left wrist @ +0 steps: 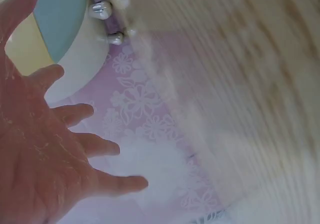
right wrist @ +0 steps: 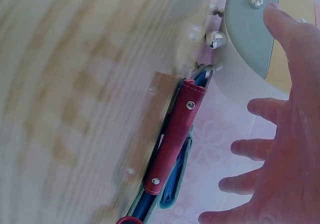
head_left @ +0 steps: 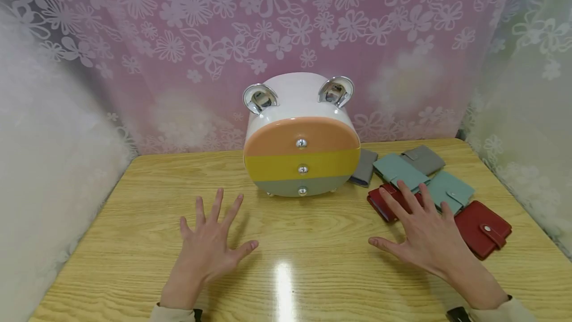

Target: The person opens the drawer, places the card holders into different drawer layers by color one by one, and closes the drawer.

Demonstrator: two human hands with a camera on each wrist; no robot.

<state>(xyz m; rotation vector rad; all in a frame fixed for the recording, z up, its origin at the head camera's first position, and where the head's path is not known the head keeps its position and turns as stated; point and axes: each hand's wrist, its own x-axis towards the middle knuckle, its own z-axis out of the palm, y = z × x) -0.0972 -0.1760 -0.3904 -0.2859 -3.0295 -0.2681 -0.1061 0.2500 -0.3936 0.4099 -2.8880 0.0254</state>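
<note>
1. Pink flowered curtains (head_left: 286, 19) back a pale wooden counter (head_left: 134, 242).
2. Left hand (head_left: 207, 247) lies flat on the counter, fingers spread, holding nothing.
3. Right hand (head_left: 426, 235), fingers also spread, fingertips over a red wallet (head_left: 385, 201).
4. Beyond both hands stands a striped drawer box (head_left: 301, 148); teal wallets (head_left: 449, 189) and grey wallets (head_left: 422, 158) lie to its right.

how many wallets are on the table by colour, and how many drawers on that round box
red wallets: 2
teal wallets: 2
grey wallets: 2
drawers on the round box: 3 (orange, yellow, grey-green)
total: 6 wallets, 3 drawers
</note>
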